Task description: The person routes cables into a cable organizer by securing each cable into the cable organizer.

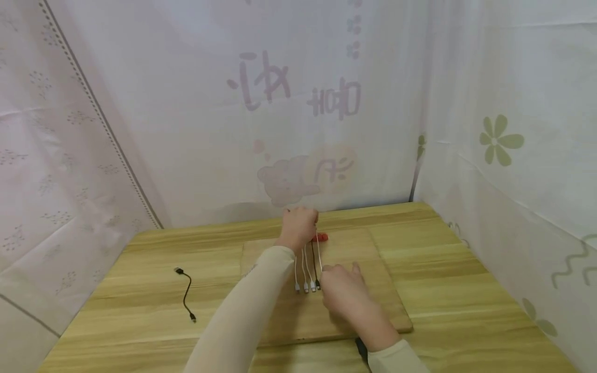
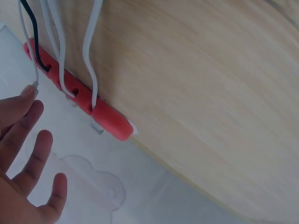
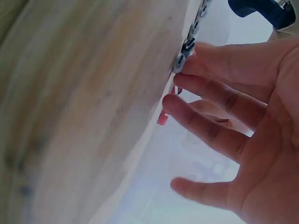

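A red cable clip (image 2: 112, 122) is fixed along the far edge of a wooden board (image 1: 368, 290). White cables (image 2: 89, 46) and a black cable (image 2: 32, 21) sit in its slots, their plugs (image 1: 306, 288) lined up toward the near side. My left hand (image 1: 298, 228) is at the clip, pinching one end of another white cable (image 1: 318, 251) between thumb and index finger, other fingers spread. At this cable's near end, my right hand (image 1: 342, 290) pinches its plug (image 3: 179, 63) between thumb and fingertip, beside the black plug.
To the left of the board, a short black USB cable (image 1: 187, 292) lies on the wooden table (image 1: 140, 305). Patterned white curtains (image 1: 210, 129) hang behind the table and along both sides. A dark strap (image 1: 361, 349) shows by the right sleeve.
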`<state>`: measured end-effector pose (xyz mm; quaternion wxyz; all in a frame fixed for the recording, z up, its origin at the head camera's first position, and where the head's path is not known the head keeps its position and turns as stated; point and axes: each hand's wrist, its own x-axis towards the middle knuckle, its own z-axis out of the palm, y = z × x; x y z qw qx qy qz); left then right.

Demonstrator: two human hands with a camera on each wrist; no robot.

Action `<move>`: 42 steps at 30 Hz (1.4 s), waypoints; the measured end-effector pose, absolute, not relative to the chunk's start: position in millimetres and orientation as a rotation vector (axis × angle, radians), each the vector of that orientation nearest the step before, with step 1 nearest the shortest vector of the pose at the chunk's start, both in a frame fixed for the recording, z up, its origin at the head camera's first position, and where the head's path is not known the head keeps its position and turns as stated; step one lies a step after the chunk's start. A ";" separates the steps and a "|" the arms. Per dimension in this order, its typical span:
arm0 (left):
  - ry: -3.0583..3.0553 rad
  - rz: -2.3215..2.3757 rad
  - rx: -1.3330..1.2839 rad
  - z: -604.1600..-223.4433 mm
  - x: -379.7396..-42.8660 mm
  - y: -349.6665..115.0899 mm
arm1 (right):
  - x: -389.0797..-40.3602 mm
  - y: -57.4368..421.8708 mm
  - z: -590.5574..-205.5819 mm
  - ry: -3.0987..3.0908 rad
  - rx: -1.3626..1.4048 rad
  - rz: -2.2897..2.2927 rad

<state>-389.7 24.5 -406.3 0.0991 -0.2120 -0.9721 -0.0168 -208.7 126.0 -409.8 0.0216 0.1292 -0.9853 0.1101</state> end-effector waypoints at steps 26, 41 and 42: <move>-2.879 0.147 -0.655 -407.8 -399.8 33.1 | -208.6 124.0 -400.2 -3.071 0.375 0.343; -2.829 0.194 -0.706 -418.2 -398.2 34.6 | -208.0 124.3 -399.6 -3.102 0.375 0.352; -2.849 0.161 -0.693 -419.1 -399.1 33.1 | -207.8 124.1 -400.0 -3.109 0.375 0.349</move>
